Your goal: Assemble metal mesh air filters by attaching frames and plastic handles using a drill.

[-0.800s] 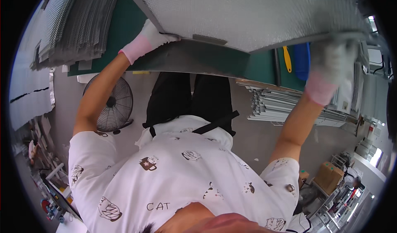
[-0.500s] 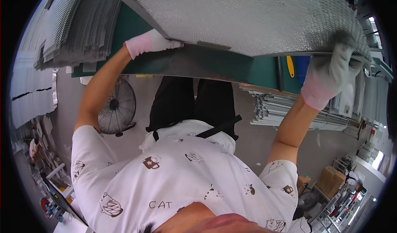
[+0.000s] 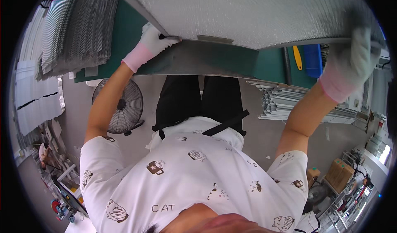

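Note:
A large framed panel of silvery metal mesh (image 3: 248, 13) is raised at a tilt over the green work table (image 3: 124, 34). My left hand (image 3: 155, 42), in a white and pink glove, is closed on the frame's near left corner, its fingers partly behind the frame. At the right end of the near edge, my gloved right hand (image 3: 351, 63) is closed round the frame; its fingertips are blurred. A dark grey metal strip (image 3: 198, 61) lies along the table's front edge, under the panel. The panel's far side runs out of view.
Mesh sheets (image 3: 82, 30) are stacked at the table's left. A black rod (image 3: 287, 67), a yellow handle (image 3: 297, 58) and a blue bin (image 3: 313, 61) lie right. Below are metal profiles (image 3: 285, 102) and a floor fan (image 3: 121, 104). Cardboard boxes (image 3: 339, 175) stand behind right.
The panel's right end and my right hand have moved to the right. My left hand keeps hold of the corner, its wrist bent more. More of the blue bin shows.

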A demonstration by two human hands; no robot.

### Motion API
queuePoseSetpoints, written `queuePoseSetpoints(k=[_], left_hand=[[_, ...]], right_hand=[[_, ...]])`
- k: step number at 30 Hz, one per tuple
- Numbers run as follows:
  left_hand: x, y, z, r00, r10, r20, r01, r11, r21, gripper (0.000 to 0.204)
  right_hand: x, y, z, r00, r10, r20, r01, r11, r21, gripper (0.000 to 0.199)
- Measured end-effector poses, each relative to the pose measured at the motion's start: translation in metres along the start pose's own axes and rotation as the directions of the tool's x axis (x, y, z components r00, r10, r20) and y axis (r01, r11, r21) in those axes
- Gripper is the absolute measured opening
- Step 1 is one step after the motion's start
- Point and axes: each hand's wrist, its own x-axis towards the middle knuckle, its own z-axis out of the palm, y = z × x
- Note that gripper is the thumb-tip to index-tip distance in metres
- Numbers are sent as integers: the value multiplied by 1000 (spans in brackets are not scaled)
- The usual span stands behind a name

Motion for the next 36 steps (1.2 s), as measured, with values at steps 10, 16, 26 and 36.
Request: queuePoseSetpoints(k=[10,16,26,36], left_hand=[[8,65,-65,892,103,-439,-157,984,-90,24],[25,90,-120,575,738,-353,-194,542,817,21],[34,106,-87,740,19,-673,-381,836,-396,30],[50,134,-122,834,48,-550,-349,818,-458,28]], right_hand=[[-20,-25,81,939,-247,240,339,781,-524,35],[-15,-20,87,863,-269,429,506,476,-719,35],[-3,-15,107,985,169,-40,-171,984,-54,17],[28,-29,108,985,144,91,-129,979,-155,31]])
